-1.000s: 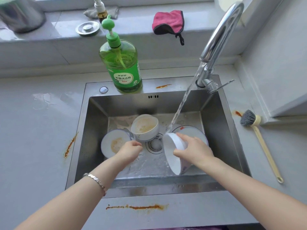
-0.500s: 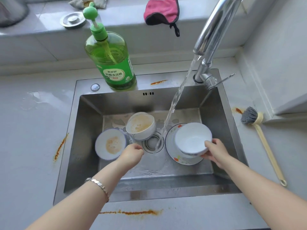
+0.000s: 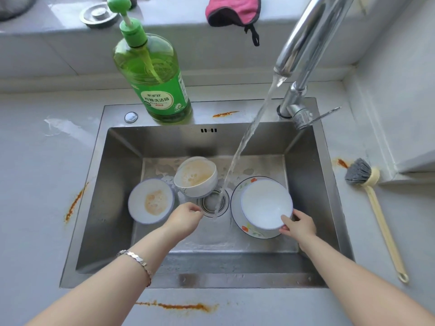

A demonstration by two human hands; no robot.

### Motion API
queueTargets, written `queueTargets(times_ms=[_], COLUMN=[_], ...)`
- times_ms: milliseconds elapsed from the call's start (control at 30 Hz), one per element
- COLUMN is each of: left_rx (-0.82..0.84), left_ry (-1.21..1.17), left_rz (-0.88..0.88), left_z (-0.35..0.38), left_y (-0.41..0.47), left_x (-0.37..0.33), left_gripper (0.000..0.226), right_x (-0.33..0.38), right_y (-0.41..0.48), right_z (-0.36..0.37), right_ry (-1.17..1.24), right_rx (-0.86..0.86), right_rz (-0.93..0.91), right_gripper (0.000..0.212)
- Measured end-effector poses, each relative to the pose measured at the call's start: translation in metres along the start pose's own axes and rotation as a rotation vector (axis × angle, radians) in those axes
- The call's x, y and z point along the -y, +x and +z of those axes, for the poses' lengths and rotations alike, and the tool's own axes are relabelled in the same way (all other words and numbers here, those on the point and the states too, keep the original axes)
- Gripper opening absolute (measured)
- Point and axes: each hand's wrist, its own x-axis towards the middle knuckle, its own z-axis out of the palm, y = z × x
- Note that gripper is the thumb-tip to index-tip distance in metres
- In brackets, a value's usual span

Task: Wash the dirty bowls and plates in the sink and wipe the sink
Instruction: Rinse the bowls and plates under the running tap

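Right hand [image 3: 299, 225] pinches the white bowl [image 3: 266, 204] right of the drain [image 3: 211, 203]; left hand [image 3: 184, 218], fingers curled empty, hovers left of it.

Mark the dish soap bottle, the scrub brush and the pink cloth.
dish soap bottle [image 3: 158, 100], head view, on its label.
scrub brush [image 3: 357, 171], head view, on the grey bristles.
pink cloth [image 3: 233, 8], head view, on its pink fabric.

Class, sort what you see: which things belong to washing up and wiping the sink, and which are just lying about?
Job: white bowl held by the right hand, flowered plate, stained bowl, stained saucer, sink, running tap, soap bottle.
Lying about: brush, pink cloth, metal lid; untouched, perhaps useful later.
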Motion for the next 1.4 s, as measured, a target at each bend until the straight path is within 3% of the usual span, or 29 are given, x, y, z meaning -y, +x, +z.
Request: queueTargets(times_ms=[100, 233, 333, 367, 433, 500, 600, 700, 833, 1000, 1133, 1400], left_rx=[0.016, 0.056, 0.072, 0.069, 0.052, 0.027, -0.013, -0.02, 0.003, 0.049, 0.052, -0.032], left_ry=[-0.024, -0.05, -0.06, -0.067, -0.076, -0.086, -0.11, -0.127, -0.112, -0.083, -0.093, -0.136], left_rz=[-0.033, -0.07, -0.09, -0.099, -0.109, -0.117, -0.115, -0.095, -0.065, -0.033, -0.014, 0.06], left_z=[-0.001, -0.009, -0.023, -0.03, -0.044, -0.06, -0.081, -0.098, -0.114, -0.124, -0.131, -0.147], left_y=[0.0, -0.001, 0.001, 0.002, 0.007, 0.012, 0.024, 0.039, 0.054, 0.06, 0.056, 0.023], left_x=[0.008, 0.021, 0.032, 0.037, 0.045, 0.054, 0.068, 0.084, 0.097, 0.105, 0.102, 0.086], left_gripper=[0.025, 0.026, 0.028, 0.028, 0.027, 0.027, 0.03, 0.029, 0.031, 0.031, 0.03, 0.03], right_x=[0.004, 0.014, 0.021, 0.025, 0.037, 0.053, 0.081, 0.101, 0.108, 0.096, 0.086, 0.092], right_y=[-0.003, -0.032, -0.069, -0.082, -0.101, -0.11, -0.104, -0.083, -0.058, -0.051, -0.069, -0.127], right_z=[-0.002, 0.011, 0.044, 0.058, 0.091, 0.128, 0.185, 0.229, 0.251, 0.254, 0.236, 0.173], right_ry=[-0.115, -0.549, -0.682, -0.668, -0.602, -0.456, -0.167, 0.1, 0.378, 0.44, 0.177, -0.615], right_rx=[0.005, -0.055, 0.231, 0.358, 0.527, 0.559, 0.494, 0.347, 0.116, 0.03, -0.03, 0.116], right_rz=[-0.033, -0.121, -0.078, -0.044, -0.016, 0.001, 0.092, 0.225, 0.317, 0.329, 0.11, -0.536], right_gripper=[0.049, 0.04, 0.013, 0.013, 0.014, 0.01, 0.047, 0.059, 0.053, 0.053, 0.061, 0.074])
